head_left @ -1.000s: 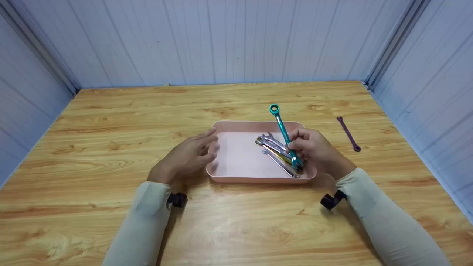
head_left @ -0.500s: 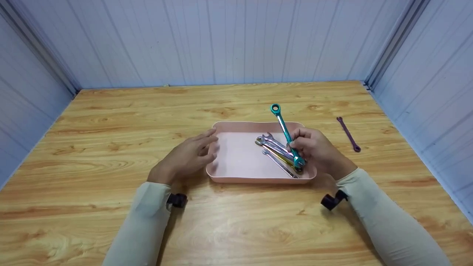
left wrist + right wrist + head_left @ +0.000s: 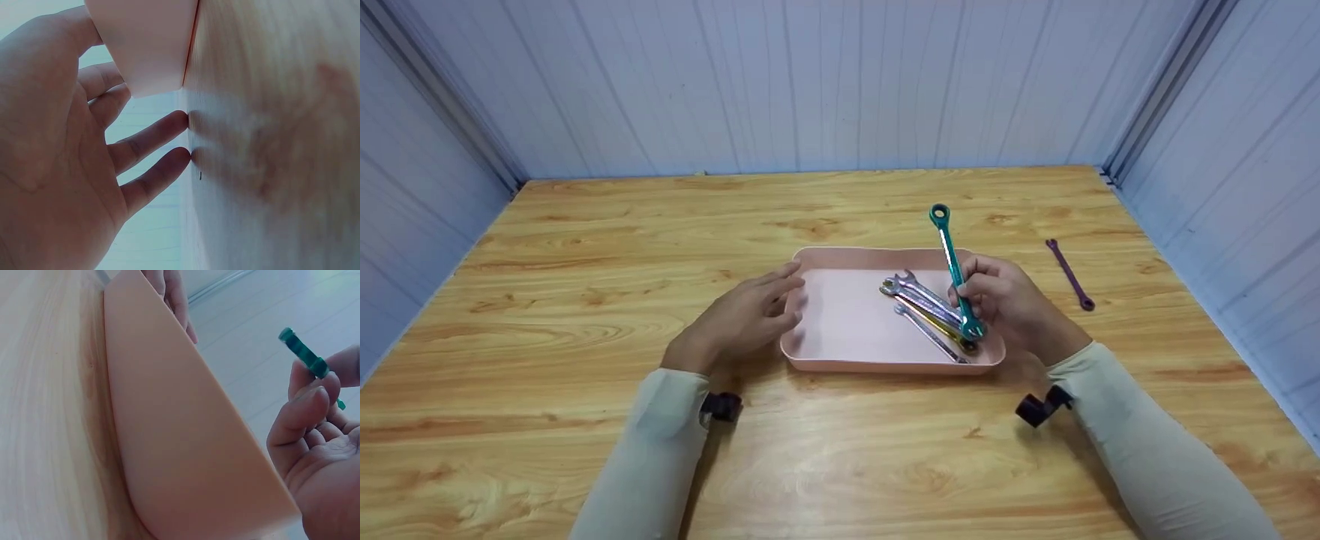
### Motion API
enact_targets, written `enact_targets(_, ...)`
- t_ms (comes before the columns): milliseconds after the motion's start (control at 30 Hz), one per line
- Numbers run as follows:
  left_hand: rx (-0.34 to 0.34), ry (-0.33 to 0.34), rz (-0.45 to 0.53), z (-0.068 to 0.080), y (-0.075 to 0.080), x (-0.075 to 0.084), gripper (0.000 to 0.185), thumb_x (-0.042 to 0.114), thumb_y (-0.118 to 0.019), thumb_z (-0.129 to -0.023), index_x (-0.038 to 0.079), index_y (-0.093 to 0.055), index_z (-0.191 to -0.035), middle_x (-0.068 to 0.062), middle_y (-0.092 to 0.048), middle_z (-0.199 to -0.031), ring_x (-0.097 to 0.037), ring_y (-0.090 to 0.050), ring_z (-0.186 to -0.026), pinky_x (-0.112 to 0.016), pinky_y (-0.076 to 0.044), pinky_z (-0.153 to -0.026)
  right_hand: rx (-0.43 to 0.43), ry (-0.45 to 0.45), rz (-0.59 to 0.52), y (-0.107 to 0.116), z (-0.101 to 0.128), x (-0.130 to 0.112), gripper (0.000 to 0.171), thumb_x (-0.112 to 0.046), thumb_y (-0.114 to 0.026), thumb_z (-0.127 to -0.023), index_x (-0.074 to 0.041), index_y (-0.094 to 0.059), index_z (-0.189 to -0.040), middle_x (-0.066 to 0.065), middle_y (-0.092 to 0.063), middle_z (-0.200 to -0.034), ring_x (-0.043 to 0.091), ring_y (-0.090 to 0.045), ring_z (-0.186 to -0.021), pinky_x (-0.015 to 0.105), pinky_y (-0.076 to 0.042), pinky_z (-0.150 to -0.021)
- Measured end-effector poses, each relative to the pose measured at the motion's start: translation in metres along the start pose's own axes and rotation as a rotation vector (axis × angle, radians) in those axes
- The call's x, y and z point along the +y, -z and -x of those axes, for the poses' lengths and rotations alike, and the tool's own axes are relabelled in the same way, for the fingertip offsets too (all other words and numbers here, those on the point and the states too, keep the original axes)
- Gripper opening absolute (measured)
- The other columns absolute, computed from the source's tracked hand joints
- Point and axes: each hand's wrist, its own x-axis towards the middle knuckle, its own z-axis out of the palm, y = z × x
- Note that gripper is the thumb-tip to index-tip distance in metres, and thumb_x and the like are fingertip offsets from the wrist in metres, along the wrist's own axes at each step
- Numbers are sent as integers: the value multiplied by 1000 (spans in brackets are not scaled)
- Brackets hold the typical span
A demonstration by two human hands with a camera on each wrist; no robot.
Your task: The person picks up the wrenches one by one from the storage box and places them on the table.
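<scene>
My right hand [image 3: 1005,296] pinches a shiny teal ratchet wrench [image 3: 949,259] between thumb and fingers, above the right side of a pink tray [image 3: 840,367]. The wrench's ring end points up and away; its open end hangs low over the other wrenches. In the right wrist view part of the teal wrench [image 3: 304,354] shows above the tray's wall. Inside the tray lie several wrenches, silver ones [image 3: 928,334] and a gold one [image 3: 945,328]. My left hand [image 3: 735,319] rests at the tray's left rim, fingers spread; in the left wrist view two fingertips [image 3: 179,119] touch the table.
A purple wrench [image 3: 1069,274] lies on the wooden table [image 3: 622,247] to the right of the tray. Pale panelled walls [image 3: 825,82] close off the back and both sides of the table.
My right hand has moved slightly right with the teal wrench, whose ring end has swung right and now stands more upright. The left hand stays at the tray's rim.
</scene>
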Motion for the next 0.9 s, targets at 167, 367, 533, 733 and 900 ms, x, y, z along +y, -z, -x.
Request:
enact_targets(167, -4, 12, -5, -2, 0, 1, 55, 26, -59, -100, 7, -47, -150, -1, -28, -163, -23, -31, -146, -44, -30, -115, 0, 8, -11, 2, 1, -1, 9, -1, -48, -96, -5, -54, -90, 15, -60, -83, 19, -51, -69, 25, -45, -59)
enact_targets(367, -5, 10, -10, -2, -1, 1, 55, 26, -59, -100, 7, -48, -150, -2, -28, -163, -24, -31, -146, -44, -30, -115, 14, 11, -3, 5, 2, -4, 8, -1, -48, -96, -4, -54, -92, 14, -61, -83, 20, -53, -70, 26, -46, -60)
enact_targets(533, -4, 15, -9, -1, 0, 1, 54, 26, -58, -100, 8, -47, -150, -1, -28, -163, -24, -31, -146, -45, -31, -115, 20, 17, -21, 8, 2, -7, 8, 0, -47, -95, -3, -53, -91, 12, -61, -82, 19, -54, -70, 26, -46, -59)
enact_targets(733, -2, -4, -9, -1, 0, 0, 54, 25, -57, -100, 6, -47, -150, -2, -28, -163, -24, -30, -147, -46, -29, -115, 32, 33, -10, 12, 2, -9, 10, 2, -44, -94, -3, -52, -88, 10, -60, -79, 18, -52, -67, 25, -43, -56)
enact_targets(900, -6, -3, -5, -1, 0, 1, 54, 25, -58, -100, 6, -48, -150, -2, -28, -163, -23, -30, -147, -44, -30, -115, 41, 32, 11, 15, 3, -10, 11, 1, -44, -94, -3, -52, -87, 9, -61, -78, 17, -51, -65, 25, -42, -55)
